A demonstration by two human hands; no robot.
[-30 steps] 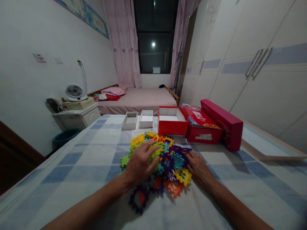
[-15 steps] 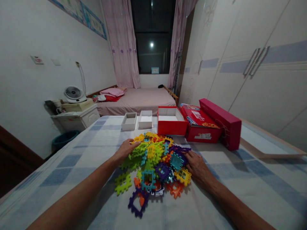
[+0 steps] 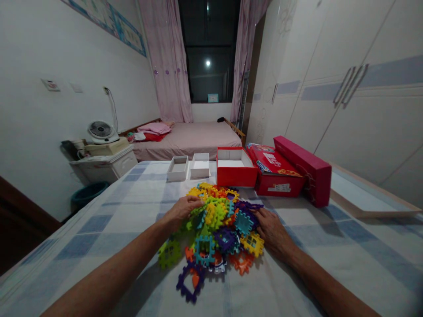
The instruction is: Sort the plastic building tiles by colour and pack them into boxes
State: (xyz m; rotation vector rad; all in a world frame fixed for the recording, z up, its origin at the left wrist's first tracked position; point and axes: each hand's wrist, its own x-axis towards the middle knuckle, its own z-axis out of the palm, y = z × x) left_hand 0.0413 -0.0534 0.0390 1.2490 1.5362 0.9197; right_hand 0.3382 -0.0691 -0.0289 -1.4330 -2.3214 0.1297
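A heap of interlocking plastic building pieces [image 3: 216, 220] in lime green, yellow, orange, turquoise and purple lies on the checked cloth. My left hand [image 3: 181, 210] rests on its left side. Its fingers reach across the lime green pieces [image 3: 214, 212], and their tips are partly hidden. On the right side, my right hand [image 3: 270, 225] has its fingers spread loosely against the purple pieces [image 3: 247, 206]. Neither hand lifts a piece. Nearest me are a purple frame piece [image 3: 187, 288] and, to its left, a green window piece [image 3: 169, 253].
Behind the heap stand two small white trays [image 3: 177, 175] [image 3: 200, 171], an open red box [image 3: 236, 176], a red printed box [image 3: 279, 187] and a long crimson box [image 3: 307, 171]. A wood-edged white board [image 3: 370, 193] lies at the right.
My left hand has shifted right over the heap, and the green pieces under it have been pushed inward. My right hand stays in the same place.
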